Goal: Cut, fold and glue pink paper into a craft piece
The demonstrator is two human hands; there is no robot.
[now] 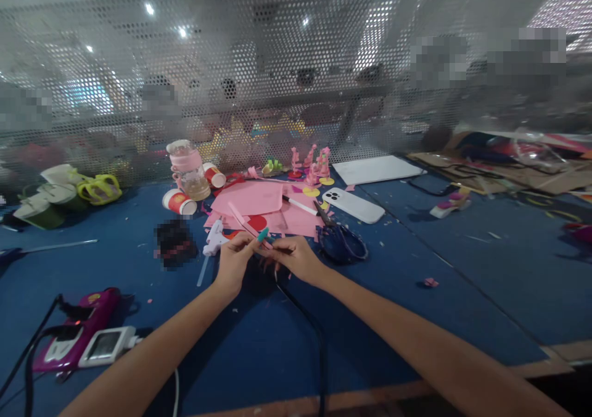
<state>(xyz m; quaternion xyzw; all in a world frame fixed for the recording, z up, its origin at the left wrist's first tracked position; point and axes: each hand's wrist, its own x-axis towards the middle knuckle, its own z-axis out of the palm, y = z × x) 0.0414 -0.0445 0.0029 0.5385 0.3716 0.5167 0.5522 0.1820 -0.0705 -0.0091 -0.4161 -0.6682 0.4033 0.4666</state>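
Blue table (416, 269), cluttered: left hand (234, 261) and right hand (296, 258) pinched a pink paper strip (247, 224) between them, its long axis slanting up-left.

A blue table (416, 293) carries pink paper sheets (259, 204) near its far edge, with scissors (340, 238), a white phone (354, 205), paper cups (179, 202) and a glue gun (214, 241); a power strip (78, 337) lies at the near left corner.

Bare blue table (462, 293) right of hands, scissors (340, 241), pink paper (259, 204), cups (179, 202) crowding ahead
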